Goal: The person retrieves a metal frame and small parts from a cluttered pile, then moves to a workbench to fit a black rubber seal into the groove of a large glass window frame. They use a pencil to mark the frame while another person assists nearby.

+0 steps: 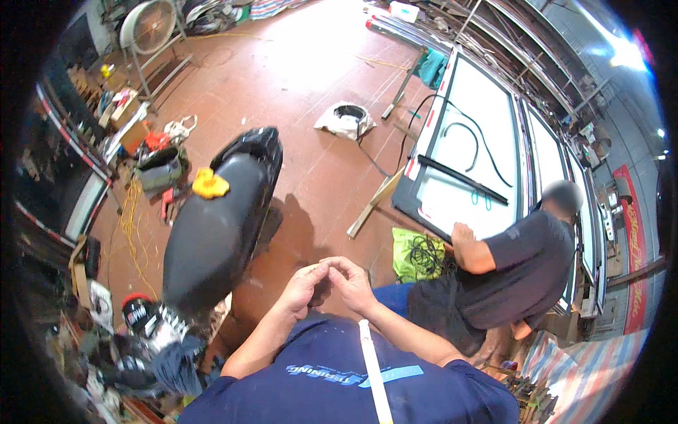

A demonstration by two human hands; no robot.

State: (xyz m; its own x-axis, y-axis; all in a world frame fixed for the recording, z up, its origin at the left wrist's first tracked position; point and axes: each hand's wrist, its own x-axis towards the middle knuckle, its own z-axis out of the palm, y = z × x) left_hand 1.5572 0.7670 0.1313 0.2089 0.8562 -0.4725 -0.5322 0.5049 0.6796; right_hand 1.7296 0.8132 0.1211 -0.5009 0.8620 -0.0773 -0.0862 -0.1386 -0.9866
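Note:
In front of my dark blue shirt, my left hand and my right hand meet at the fingertips. The fingers of both are bent and pressed together. Whatever they may pinch is hidden or too small to name. Just left of them stands a motorbike with a long black seat, a yellow cloth lying on it. A pale, narrow strip runs down over the front of my shirt.
At right, a person in a dark shirt crouches by a white panel with a black frame. Black cord lies on a lime-green bag. A white sack, a wooden strip, a large fan and yellow cable are around.

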